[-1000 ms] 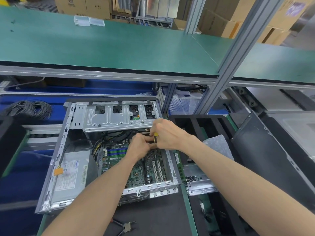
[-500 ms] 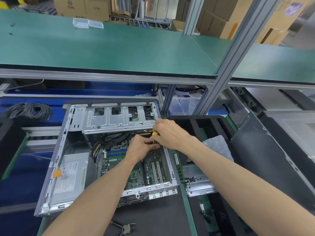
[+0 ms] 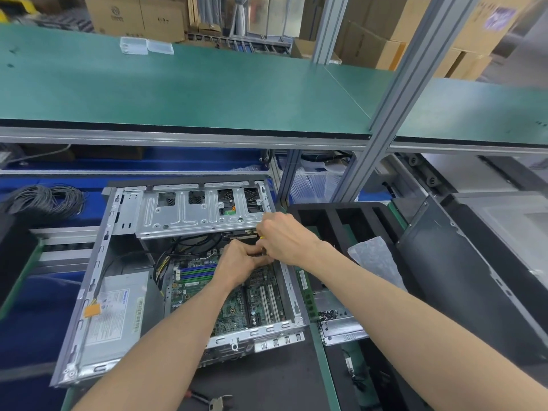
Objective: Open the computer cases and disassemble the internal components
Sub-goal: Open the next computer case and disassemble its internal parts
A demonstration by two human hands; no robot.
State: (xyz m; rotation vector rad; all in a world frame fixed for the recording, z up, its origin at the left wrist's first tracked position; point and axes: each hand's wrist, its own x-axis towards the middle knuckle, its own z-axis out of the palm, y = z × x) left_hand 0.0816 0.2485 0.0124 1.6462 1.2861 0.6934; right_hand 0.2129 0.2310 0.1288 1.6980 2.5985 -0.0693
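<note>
Screwdriver point(image 3: 262, 237) gripped in right fingers point(image 3: 267, 229)

Computer case point(image 3: 98, 280) is lying flat with its side off. Green motherboard point(image 3: 237, 304) and silver power supply point(image 3: 115, 315) are exposed inside.

A coil of black cable point(image 3: 47, 200) lies on the blue surface at left. Two clear plastic boxes point(image 3: 146, 46) sit on the green shelf point(image 3: 207, 93), with cardboard cartons point(image 3: 136, 14) stacked behind.

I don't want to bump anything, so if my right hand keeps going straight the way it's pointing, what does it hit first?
Most likely your left hand, which it nearly touches. The right hand points left and slightly down toward it, just below the metal drive cage. Depth is hard to judge.
</note>
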